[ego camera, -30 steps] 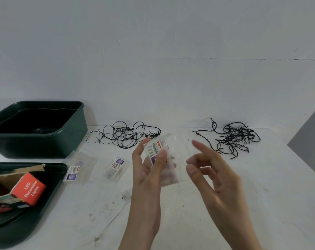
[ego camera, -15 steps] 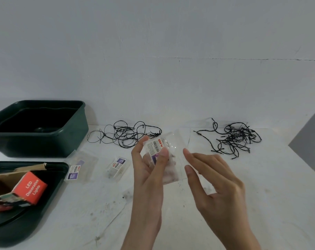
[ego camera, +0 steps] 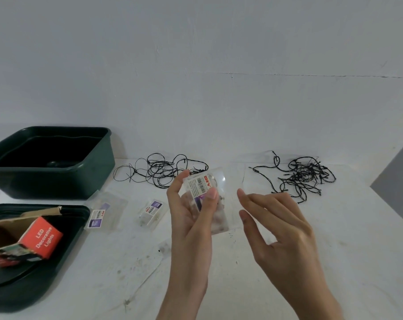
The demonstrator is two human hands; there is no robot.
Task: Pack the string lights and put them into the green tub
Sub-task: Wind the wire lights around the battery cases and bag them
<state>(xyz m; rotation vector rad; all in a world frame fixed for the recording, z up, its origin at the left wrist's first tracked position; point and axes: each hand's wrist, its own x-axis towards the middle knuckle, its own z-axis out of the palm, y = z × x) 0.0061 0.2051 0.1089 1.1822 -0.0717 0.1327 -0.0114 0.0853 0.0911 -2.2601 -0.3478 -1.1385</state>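
Note:
My left hand [ego camera: 189, 211] holds a small clear packet [ego camera: 209, 192] with a barcode label and string lights inside, pinched between thumb and fingers above the table. Just right of the packet, my right hand [ego camera: 276, 222] hovers with relaxed fingers and touches nothing. Two loose tangles of black string lights lie at the back of the table: one in the middle [ego camera: 161, 172], one on the right [ego camera: 302, 176]. The green tub [ego camera: 89, 176] stands at the back left.
Two more clear packets [ego camera: 103, 211] [ego camera: 152, 210] lie on the white table [ego camera: 334, 239] left of my hands. The tub's green lid [ego camera: 29, 285] sits at the front left with an opened red "LED Decorative Lights" box [ego camera: 34, 239] on it. A wall runs behind the table.
My right hand closed in beside the packet half a second ago and has now drawn back a little to the right. The left hand kept holding the packet.

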